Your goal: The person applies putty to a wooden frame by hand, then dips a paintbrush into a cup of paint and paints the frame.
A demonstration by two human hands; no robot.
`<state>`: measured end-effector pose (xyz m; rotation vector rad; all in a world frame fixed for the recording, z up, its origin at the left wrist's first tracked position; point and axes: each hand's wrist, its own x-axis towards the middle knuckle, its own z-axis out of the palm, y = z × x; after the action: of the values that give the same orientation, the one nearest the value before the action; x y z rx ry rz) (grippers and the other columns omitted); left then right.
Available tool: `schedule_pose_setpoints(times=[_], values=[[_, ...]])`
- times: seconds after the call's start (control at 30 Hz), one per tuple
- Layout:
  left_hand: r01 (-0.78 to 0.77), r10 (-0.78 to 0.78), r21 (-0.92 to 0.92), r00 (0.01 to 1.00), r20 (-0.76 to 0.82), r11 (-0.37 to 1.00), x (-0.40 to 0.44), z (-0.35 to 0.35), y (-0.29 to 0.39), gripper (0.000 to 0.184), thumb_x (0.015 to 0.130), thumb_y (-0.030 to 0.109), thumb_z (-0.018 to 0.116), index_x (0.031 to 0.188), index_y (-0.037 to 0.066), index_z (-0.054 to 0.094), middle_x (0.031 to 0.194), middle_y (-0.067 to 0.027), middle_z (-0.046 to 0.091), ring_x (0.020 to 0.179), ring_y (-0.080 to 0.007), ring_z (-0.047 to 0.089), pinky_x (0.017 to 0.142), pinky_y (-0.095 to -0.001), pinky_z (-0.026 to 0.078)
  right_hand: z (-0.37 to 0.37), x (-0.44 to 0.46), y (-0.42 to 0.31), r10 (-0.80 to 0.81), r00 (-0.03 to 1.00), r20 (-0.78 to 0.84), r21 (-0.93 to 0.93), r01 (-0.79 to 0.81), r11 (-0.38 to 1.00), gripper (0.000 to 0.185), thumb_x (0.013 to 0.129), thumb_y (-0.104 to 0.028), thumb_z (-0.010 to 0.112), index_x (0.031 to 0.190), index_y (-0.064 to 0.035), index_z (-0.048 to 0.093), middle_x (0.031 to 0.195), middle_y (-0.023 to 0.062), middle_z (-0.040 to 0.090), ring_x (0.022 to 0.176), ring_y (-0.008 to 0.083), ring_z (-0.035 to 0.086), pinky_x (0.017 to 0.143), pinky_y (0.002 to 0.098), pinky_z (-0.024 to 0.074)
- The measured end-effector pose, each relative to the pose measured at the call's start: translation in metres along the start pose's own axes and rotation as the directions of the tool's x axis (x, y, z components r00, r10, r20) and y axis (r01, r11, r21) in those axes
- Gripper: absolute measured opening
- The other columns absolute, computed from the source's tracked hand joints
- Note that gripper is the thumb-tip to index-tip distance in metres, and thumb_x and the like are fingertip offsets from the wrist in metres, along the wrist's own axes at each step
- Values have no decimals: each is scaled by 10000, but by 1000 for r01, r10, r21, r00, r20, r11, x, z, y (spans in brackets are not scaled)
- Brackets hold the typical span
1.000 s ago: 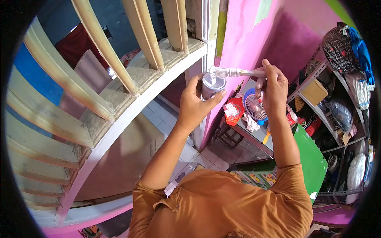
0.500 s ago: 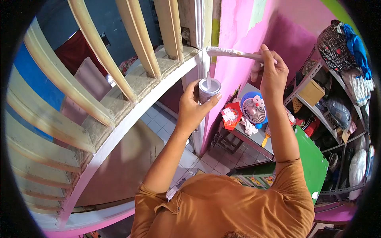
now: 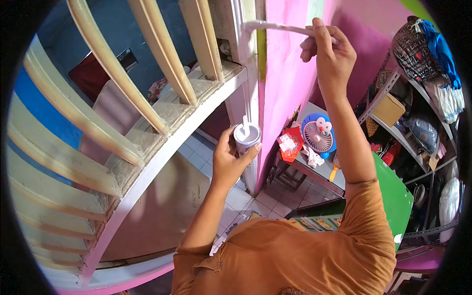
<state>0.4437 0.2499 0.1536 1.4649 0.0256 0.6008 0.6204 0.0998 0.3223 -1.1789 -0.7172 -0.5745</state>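
Observation:
In my right hand [image 3: 335, 54] is a paintbrush [image 3: 290, 28], held by its handle. Its white-coated bristle end lies at the pale post [image 3: 249, 49] beside the pink wall [image 3: 287, 64], and appears to touch it. My left hand [image 3: 230, 161] is wrapped round a small paint can [image 3: 244, 142], kept upright lower down, in front of the post. White paint shows inside the can. A white stick [image 3: 245, 124] stands in it, leaning on the rim.
A curved ledge [image 3: 162, 123] with cream slats [image 3: 157, 49] fills the left. To the right, a table [image 3: 336, 179] carries a blue fan [image 3: 318, 133] and a red box [image 3: 291, 143]. Loaded metal shelves [image 3: 393, 129] stand at the far right, above a green board [image 3: 391, 191].
My right hand has raised the brush up and to the left, onto the post. My left hand with the paint can has moved lower and slightly left.

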Motion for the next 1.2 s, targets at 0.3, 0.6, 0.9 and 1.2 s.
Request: schedule_pose_setpoints(times=[0.3, 0.6, 0.9, 1.2], values=[[13, -10, 59, 998, -62, 998, -48, -27, -13, 670, 805, 35, 848, 1364, -34, 485, 1247, -127, 631, 1146, -189, 625, 972, -318, 498, -19, -53, 15, 87, 993, 75, -193, -71, 979, 265, 1013, -191, 668, 885, 41, 685, 633, 76, 640, 491, 104, 581, 447, 232, 439], [69, -61, 67, 991, -121, 995, -79, -36, -11, 688, 789, -8, 841, 1370, -48, 475, 1238, -143, 635, 1136, -196, 639, 959, -324, 518, 2, -10, -4, -56, 998, 26, -70, 58, 996, 255, 1011, -182, 671, 914, 53, 693, 659, 75, 660, 533, 102, 602, 484, 238, 466], [130, -116, 65, 976, -184, 989, -101, -47, -3, 666, 786, -22, 831, 1357, -48, 490, 1232, -132, 632, 1126, -194, 636, 957, -322, 517, -13, -51, 25, -22, 996, 81, -235, 41, 971, 247, 975, -175, 715, 842, 31, 695, 615, 67, 676, 525, 71, 626, 473, 224, 481], [186, -170, 64, 966, -194, 981, -110, -47, -4, 656, 794, -11, 829, 1358, -37, 495, 1233, -116, 619, 1133, -183, 621, 959, -317, 510, -14, -34, 3, -169, 985, 42, -123, 173, 977, 164, 975, -128, 709, 983, 31, 671, 698, 72, 708, 597, 84, 660, 516, 222, 508]])
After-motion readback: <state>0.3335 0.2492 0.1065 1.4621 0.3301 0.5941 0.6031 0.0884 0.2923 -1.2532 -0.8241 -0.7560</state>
